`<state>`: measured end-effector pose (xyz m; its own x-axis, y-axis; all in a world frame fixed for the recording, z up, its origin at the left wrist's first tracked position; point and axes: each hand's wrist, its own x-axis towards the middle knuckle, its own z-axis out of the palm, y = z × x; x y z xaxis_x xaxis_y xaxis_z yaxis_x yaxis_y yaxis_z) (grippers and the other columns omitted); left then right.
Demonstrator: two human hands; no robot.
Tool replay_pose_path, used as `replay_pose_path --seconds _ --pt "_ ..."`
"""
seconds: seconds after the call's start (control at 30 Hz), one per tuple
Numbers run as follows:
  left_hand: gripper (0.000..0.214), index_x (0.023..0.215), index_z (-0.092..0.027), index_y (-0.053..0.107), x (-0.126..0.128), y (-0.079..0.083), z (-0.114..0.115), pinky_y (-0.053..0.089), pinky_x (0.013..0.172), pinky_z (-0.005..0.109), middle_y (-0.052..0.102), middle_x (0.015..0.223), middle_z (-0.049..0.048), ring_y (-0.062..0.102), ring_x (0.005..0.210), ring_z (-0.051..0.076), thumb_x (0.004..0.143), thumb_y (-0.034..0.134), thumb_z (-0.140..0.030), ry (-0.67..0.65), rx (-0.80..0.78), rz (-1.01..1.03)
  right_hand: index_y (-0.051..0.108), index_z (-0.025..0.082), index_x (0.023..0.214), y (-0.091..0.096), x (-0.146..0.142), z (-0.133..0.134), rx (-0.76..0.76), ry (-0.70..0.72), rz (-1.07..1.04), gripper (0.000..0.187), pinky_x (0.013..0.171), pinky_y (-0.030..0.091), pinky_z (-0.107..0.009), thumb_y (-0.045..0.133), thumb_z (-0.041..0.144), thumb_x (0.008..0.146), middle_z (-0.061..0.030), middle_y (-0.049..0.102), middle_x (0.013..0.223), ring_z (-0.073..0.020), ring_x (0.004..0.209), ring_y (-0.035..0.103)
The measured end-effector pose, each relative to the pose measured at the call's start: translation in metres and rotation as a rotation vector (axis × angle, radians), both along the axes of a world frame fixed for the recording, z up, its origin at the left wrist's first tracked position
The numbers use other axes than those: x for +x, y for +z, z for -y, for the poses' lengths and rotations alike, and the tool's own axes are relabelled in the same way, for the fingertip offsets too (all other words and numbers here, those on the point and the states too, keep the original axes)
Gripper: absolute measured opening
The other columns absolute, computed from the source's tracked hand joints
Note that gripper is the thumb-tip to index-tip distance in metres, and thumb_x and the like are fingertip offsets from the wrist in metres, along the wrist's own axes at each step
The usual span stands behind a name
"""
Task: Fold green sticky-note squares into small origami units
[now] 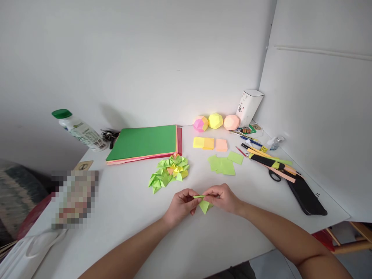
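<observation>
A folded piece of light green paper [205, 207] is pinched between my two hands above the white table, one pointed corner hanging down. My left hand [182, 204] grips its left edge with thumb and fingers. On the other side my right hand [221, 198] closes on the upper right edge. Just beyond, to the left, lies a heap of folded paper pieces [162, 176], mostly green with a few yellow and orange. Flat green paper squares [225, 166] are spread past my right hand.
Coloured sheets [145, 142] are stacked at the back left, near a white bottle [83, 131]. Three paper balls [215, 121] stand by the wall, with yellow and orange pads [203, 143] in front. Pens, a cutter [266, 161] and a black case [306, 193] lie at the right.
</observation>
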<state>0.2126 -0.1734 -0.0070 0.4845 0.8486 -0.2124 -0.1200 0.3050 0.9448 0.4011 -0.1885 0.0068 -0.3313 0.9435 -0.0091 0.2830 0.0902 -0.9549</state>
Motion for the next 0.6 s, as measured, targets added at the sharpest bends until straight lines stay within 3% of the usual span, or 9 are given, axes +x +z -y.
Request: replay_pose_path --seconds 0.23,0.6 --pt "0.025 0.067 -0.015 0.054 -0.0006 0.0001 0.0002 0.036 0.042 0.019 0.05 0.046 -0.0064 0.044 0.039 0.006 0.069 0.07 -0.034 -0.002 0.004 0.036 0.068 0.012 0.081 0.0022 -0.0004 0.0007 -0.061 0.007 -0.054 0.02 0.048 0.042 -0.021 0.059 0.029 0.078 -0.0004 0.058 0.054 -0.0101 0.049 0.05" --pt "0.021 0.064 -0.015 0.054 -0.0018 0.0 -0.0002 0.036 0.042 0.02 0.051 0.052 -0.0052 0.044 0.04 0.006 0.072 0.069 -0.029 0.024 0.025 0.092 0.068 0.012 0.079 0.0055 -0.0004 -0.0003 -0.141 0.012 -0.136 0.02 0.051 0.048 -0.023 0.062 0.03 0.077 -0.0019 0.063 0.06 -0.011 0.053 0.056"
